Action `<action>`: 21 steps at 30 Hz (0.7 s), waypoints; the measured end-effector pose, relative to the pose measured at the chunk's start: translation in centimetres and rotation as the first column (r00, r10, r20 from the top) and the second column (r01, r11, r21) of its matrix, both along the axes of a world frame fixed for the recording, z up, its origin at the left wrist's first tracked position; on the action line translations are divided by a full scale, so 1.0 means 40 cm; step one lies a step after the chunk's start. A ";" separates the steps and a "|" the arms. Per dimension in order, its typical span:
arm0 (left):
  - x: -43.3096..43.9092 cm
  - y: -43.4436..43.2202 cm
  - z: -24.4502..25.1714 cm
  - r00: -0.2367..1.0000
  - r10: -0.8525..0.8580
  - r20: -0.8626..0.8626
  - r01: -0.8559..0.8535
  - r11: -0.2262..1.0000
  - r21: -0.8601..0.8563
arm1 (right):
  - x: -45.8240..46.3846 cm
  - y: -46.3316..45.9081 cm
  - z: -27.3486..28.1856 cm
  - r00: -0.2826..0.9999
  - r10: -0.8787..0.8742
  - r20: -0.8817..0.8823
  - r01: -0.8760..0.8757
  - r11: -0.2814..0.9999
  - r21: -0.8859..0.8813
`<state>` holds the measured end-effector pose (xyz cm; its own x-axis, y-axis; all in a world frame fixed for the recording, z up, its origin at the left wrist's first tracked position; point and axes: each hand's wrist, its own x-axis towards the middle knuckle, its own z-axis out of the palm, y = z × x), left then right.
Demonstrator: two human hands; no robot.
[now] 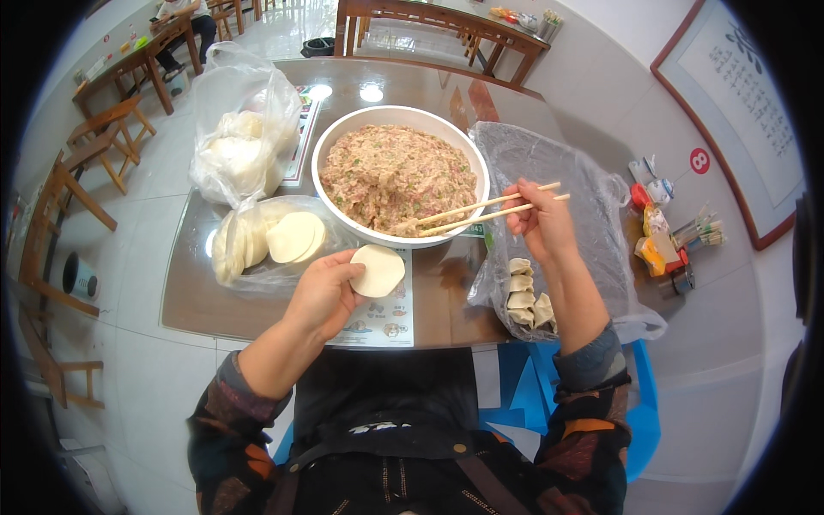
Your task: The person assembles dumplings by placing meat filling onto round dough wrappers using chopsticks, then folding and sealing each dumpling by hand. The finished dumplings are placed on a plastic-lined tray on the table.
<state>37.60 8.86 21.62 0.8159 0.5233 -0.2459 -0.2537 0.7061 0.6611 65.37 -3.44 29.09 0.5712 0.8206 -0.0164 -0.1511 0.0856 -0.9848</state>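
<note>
Between the thumb and fingers of my left hand point(328, 290) is a round dumpling wrapper point(378, 271), held flat before the bowl. My right hand point(537, 215) grips a pair of wooden chopsticks point(492, 209), whose tips touch the minced meat filling point(399, 174) at the near edge of a large white bowl point(322, 193). Stacked wrappers point(295, 237) lie in an open plastic bag left of my left hand. Several folded dumplings point(521, 299) sit on a clear plastic sheet point(560, 167) below my right hand, partly hidden by the forearm.
A tied plastic bag of pale wrappers or dough point(238, 148) stands at the table's back left. A printed paper point(380, 328) lies near the front edge. Teapots, packets and a chopstick holder point(698, 232) stand at right. A person point(187, 26) sits at a far table.
</note>
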 end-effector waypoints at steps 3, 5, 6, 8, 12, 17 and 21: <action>0.000 0.005 0.001 1.000 -0.003 0.004 0.003 1.000 -0.019 | 0.015 0.004 -0.018 0.997 -0.010 -0.074 0.010 1.000 0.002; -0.001 0.005 0.003 1.000 0.001 0.000 -0.001 1.000 -0.027 | 0.023 0.006 -0.023 0.992 -0.040 -0.116 0.040 0.999 -0.004; -0.003 0.004 0.005 1.000 0.008 -0.004 -0.009 1.000 -0.030 | 0.026 0.007 -0.024 0.989 -0.066 -0.133 0.065 0.998 -0.009; -0.004 0.003 0.007 1.000 0.007 -0.006 -0.007 1.000 -0.030 | 0.030 0.008 -0.021 0.981 -0.112 -0.157 0.113 0.994 -0.005; -0.009 0.005 0.011 0.999 -0.032 0.010 0.032 0.999 -0.025 | 0.030 0.003 -0.010 0.982 -0.163 -0.098 0.165 0.986 0.016; -0.008 0.005 0.017 0.998 -0.063 0.017 0.063 0.998 -0.012 | 0.027 -0.017 0.016 0.975 -0.219 0.021 0.215 0.968 0.129; -0.008 0.005 0.025 0.996 -0.085 0.034 0.085 0.996 -0.005 | 0.025 -0.030 0.041 0.957 -0.283 0.061 0.270 0.948 0.167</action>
